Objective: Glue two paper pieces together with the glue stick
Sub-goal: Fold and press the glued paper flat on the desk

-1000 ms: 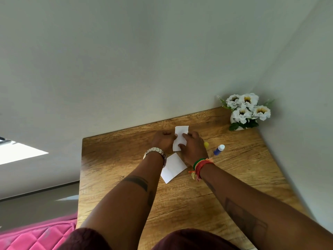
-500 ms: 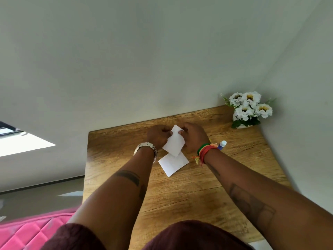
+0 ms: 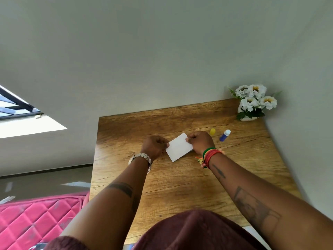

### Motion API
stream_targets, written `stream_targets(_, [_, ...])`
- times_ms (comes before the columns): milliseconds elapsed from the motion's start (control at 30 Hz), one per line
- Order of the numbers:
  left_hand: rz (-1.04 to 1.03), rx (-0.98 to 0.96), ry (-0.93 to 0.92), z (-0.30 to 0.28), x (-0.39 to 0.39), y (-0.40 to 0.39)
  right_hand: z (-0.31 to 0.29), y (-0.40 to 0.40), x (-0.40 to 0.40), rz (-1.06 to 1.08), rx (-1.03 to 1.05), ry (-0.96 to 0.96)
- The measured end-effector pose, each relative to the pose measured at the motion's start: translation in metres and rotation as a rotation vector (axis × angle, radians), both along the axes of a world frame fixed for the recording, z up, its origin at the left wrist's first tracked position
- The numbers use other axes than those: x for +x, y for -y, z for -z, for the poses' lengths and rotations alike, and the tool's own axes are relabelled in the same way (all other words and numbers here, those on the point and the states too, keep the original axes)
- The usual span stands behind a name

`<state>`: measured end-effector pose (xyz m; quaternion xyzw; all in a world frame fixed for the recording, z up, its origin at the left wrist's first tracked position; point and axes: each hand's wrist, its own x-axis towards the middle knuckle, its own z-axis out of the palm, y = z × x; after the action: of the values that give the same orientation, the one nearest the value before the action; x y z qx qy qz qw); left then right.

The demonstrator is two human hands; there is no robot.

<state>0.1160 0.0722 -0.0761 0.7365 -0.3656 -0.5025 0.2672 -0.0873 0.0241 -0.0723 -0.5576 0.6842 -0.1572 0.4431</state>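
A white paper piece [image 3: 179,147] lies tilted on the wooden table [image 3: 180,181], covering the second piece so that only one white rectangle shows. My left hand [image 3: 155,146] pinches its left corner. At the paper's upper right edge my right hand [image 3: 200,141] grips it between thumb and fingers. The blue glue stick [image 3: 224,135] with its white tip lies on the table to the right of my right hand. Its yellow cap [image 3: 212,131] sits beside it.
A white pot of white flowers [image 3: 252,103] stands in the table's far right corner, against the grey walls. A pink quilted surface [image 3: 36,219] lies low on the left, beyond the table's left edge.
The upper paper, held raised above the lower piece a second ago, has come down onto it, so the two sheets now overlap. Both hands moved with it. The camera shifted.
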Motion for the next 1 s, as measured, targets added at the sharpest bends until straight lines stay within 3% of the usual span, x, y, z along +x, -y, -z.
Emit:
stream_targets(167, [0.089,-0.053,0.189,0.008,-0.002,-0.008,0.0,-0.008,0.0,0.056,-0.023,-0.025])
stream_targets(333, [0.049,-0.03,0.112,0.01,-0.002,-0.001,0.004,-0.007,0.001,0.084,0.02,-0.027])
stream_targets(1000, [0.126,-0.02,0.155,0.012,0.002,0.005,-0.005,0.002,0.007,0.05,0.024,-0.088])
